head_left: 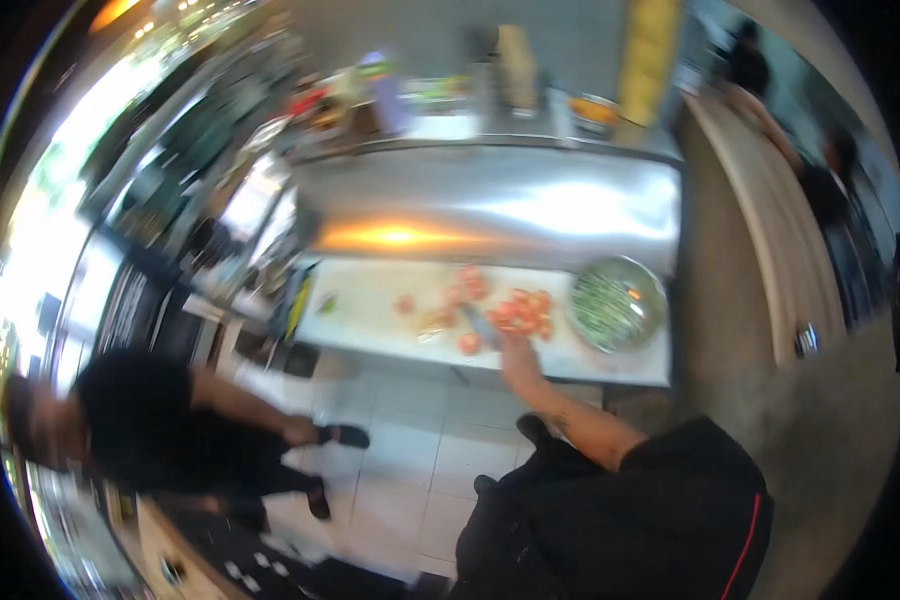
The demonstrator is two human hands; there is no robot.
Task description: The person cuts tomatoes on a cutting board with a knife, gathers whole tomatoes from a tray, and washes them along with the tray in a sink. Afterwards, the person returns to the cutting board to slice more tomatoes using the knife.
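Observation:
My right hand (517, 352) reaches over the near edge of a white cutting board (355, 325), its fingers closed around a knife. The knife blade (481, 326) points up and left among red pieces. Cut tomatoes (525, 312) lie in a pile just beyond and beside the hand, and a single red piece (468, 344) sits near the blade. Right of the hand stands a steel bowl (660, 308) holding chopped green vegetables (607, 312). Blur hides the finer detail of the blade and pieces. My left hand does not show.
Behind the board rises a steel backsplash (420, 190) below a shelf with containers, including an orange-filled bowl (595, 112). A person in black (160, 420) stands at the left. Other people are behind a wooden counter (760, 220) at the right.

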